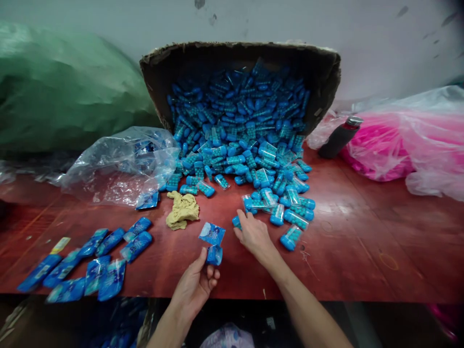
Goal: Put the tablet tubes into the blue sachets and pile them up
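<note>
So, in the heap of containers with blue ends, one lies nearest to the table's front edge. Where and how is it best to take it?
Probably pinch the nearest container by its long sides, around the middle, coming from above and the front. It lies on its side, slanted; bare table is in front, while other containers lie just behind.

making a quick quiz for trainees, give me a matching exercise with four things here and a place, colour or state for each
1. left hand
2. box
3. bottle
4. lump

a. yellowish
b. beside a pink bag
c. holding a blue packet
d. blue containers spilling out

Pairs: 1-c, 2-d, 3-b, 4-a
</note>
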`<state>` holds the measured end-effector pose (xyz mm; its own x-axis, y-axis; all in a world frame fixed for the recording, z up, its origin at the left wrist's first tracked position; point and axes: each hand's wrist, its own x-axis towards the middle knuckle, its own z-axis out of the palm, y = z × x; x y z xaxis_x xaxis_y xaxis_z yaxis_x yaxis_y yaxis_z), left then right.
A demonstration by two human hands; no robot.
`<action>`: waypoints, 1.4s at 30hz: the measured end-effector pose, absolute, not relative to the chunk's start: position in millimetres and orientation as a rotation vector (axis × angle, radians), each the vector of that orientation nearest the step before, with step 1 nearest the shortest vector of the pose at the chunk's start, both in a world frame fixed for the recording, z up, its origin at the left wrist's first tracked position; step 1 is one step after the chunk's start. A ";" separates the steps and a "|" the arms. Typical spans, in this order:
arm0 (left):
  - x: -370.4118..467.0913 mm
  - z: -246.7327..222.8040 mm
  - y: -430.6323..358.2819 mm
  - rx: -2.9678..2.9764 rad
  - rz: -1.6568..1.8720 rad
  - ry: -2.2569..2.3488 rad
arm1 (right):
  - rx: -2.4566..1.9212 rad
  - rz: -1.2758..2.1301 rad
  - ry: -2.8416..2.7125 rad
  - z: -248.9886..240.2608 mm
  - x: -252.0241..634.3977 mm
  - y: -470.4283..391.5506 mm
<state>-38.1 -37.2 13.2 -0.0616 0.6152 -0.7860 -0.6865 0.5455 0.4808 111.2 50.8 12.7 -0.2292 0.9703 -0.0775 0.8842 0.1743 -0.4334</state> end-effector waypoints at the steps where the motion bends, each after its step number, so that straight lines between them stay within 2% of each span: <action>1: -38.0 13.7 -37.0 -0.088 1.065 1.236 | -1.745 0.643 -2.204 13.6 115.4 51.2; 3: -37.6 14.3 -36.4 -0.110 1.067 1.234 | -1.582 0.941 -2.020 14.1 123.9 47.9; 6: -35.9 14.1 -35.6 -0.103 1.079 1.243 | -1.193 1.542 -1.461 12.4 130.3 32.4; 9: -34.2 12.2 -35.7 -0.050 1.095 1.241 | -0.905 1.765 -1.137 12.6 127.3 13.2; 23: -36.3 11.0 -38.5 -0.004 1.176 1.236 | -0.888 1.662 -1.100 29.9 123.8 -5.3; 31: -35.4 14.0 -42.5 0.128 1.212 1.181 | -0.925 1.477 -1.381 21.3 125.4 -9.8; 42: -44.2 10.6 -38.9 0.222 1.260 1.217 | -0.866 1.631 -1.150 10.1 120.7 -24.5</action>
